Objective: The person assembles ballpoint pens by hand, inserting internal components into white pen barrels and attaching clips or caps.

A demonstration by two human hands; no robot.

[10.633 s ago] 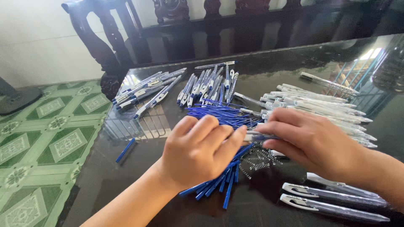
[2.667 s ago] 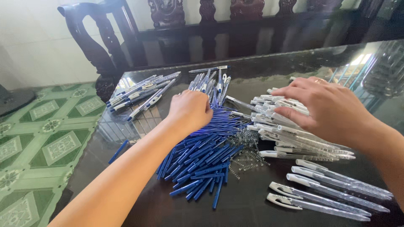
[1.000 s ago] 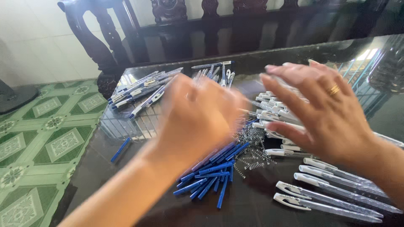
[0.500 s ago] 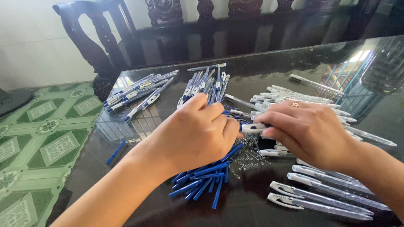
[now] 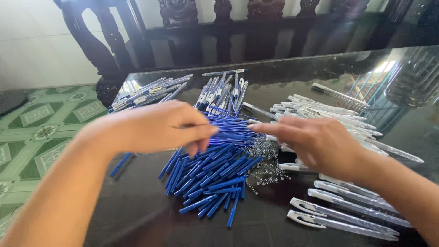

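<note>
Blue plastic pen refills (image 5: pixel 215 171), thin and rod-shaped, lay heaped at the middle of the dark glossy table (image 5: pixel 137 215), and both hands hovered just above the far end of that heap. The left hand (image 5: pixel 160 126) came in from the left with its palm turned down, fingers loosely curled and the thumb drawn toward the fingertips; it was blurred, so whether it pinched a refill could not be told. The right hand (image 5: pixel 315 139) reached in from the right, also palm down, its fingers stretched leftward and held close together, the tips nearly meeting those of the left hand over the refills; any hold on a refill there could not be made out either. Most refills lay with their long axes running from the near left to the far right, fanned a little, with a few at the near edge pointing almost straight toward the camera. Small metal springs (image 5: pixel 265 164) were scattered just beside the heap on its right. White and clear pen barrels (image 5: pixel 334 116) lay piled under and beyond the right hand, more of them (image 5: pixel 347 215) ranged near the right forearm. Both forearms entered from the near corners and converged toward the heap.
</note>
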